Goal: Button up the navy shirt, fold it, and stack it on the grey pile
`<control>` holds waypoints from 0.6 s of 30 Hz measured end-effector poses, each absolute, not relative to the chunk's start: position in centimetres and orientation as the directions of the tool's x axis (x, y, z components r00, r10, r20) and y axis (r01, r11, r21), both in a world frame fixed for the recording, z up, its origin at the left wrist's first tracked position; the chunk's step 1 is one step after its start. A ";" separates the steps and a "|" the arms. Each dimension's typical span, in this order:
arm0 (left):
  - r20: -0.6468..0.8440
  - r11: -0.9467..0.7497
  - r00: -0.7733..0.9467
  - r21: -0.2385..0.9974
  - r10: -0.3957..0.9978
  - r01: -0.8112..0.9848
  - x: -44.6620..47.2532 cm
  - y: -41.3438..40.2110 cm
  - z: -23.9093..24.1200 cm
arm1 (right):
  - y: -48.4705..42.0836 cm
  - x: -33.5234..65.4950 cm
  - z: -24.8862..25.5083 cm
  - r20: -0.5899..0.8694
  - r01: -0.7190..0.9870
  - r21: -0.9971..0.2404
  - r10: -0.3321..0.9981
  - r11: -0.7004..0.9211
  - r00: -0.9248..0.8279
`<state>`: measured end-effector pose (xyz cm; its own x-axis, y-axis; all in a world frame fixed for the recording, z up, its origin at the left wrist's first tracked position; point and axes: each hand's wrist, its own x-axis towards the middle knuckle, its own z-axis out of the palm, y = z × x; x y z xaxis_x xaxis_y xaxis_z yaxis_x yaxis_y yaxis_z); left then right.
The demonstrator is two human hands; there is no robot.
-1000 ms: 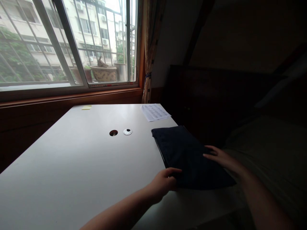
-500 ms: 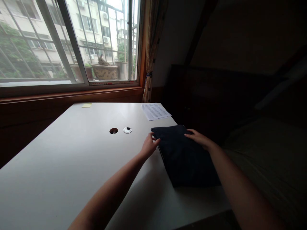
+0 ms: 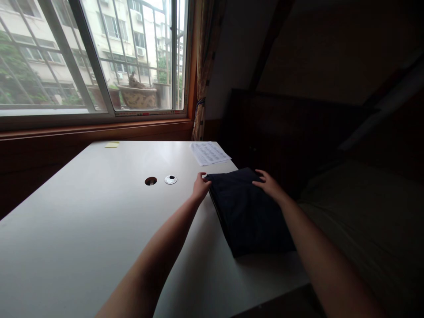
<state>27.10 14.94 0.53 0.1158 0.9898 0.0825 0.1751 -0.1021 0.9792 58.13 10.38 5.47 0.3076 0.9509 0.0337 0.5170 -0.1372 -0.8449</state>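
A folded dark navy cloth (image 3: 253, 212), possibly a garment, lies at the right side of the white table with several layers along its left edge. My left hand (image 3: 201, 187) pinches its far left corner between thumb and fingers. At the far right edge, my right hand (image 3: 267, 184) grips the fabric, thumb on top and fingertips over the edge. The cloth's far side looks slightly raised between both hands. Its right edge is partly hidden by my right forearm and the dark surroundings.
Printed sheets (image 3: 210, 153) lie at the table's far right corner. A yellow sticky note (image 3: 111, 144) is near the back left. The white table (image 3: 82, 221) has a round hole (image 3: 151, 181) beside a silver round cover (image 3: 171, 179). Behind stands a barred window (image 3: 139, 57).
My left hand has moved forward along the cloth's left edge to the far corner and closed on it. My right hand stays at the far right edge. The view has shifted slightly right.
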 end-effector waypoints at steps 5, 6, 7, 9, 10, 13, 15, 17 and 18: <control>0.280 -0.313 0.147 0.893 0.949 0.323 27.0 13.0 1.4 | 11.3 58.7 4.0 0.187 0.822 -0.559 0.948 -0.114 0.258; 0.330 -0.378 0.193 0.862 0.924 0.336 27.1 12.4 1.7 | 11.6 58.7 3.8 0.191 0.834 -0.540 0.948 -0.113 0.253; 0.372 -0.442 0.253 0.832 0.893 0.334 27.3 11.7 2.1 | 11.8 58.8 3.7 0.195 0.842 -0.528 0.948 -0.115 0.252; 0.459 -0.608 0.437 0.730 0.774 0.311 27.9 10.0 2.6 | 12.5 58.8 3.7 0.208 0.864 -0.488 0.946 -0.121 0.249; 0.493 -0.704 0.543 0.647 0.680 0.294 28.3 9.1 2.8 | 12.8 58.9 3.7 0.215 0.875 -0.468 0.944 -0.123 0.248; 0.478 -0.911 0.788 0.333 0.387 0.246 29.6 6.2 2.7 | 13.5 59.1 3.8 0.245 0.905 -0.410 0.942 -0.115 0.231; 0.423 -0.946 0.849 0.207 0.318 0.251 30.4 4.5 2.2 | 13.7 59.3 3.7 0.270 0.924 -0.369 0.940 -0.098 0.207; 0.384 -0.952 0.871 0.152 0.306 0.267 31.1 3.1 1.7 | 13.6 59.4 3.6 0.296 0.943 -0.323 0.938 -0.080 0.182; 0.372 -0.952 0.876 0.135 0.307 0.276 31.3 2.5 1.5 | 13.5 59.4 3.5 0.309 0.951 -0.300 0.935 -0.075 0.172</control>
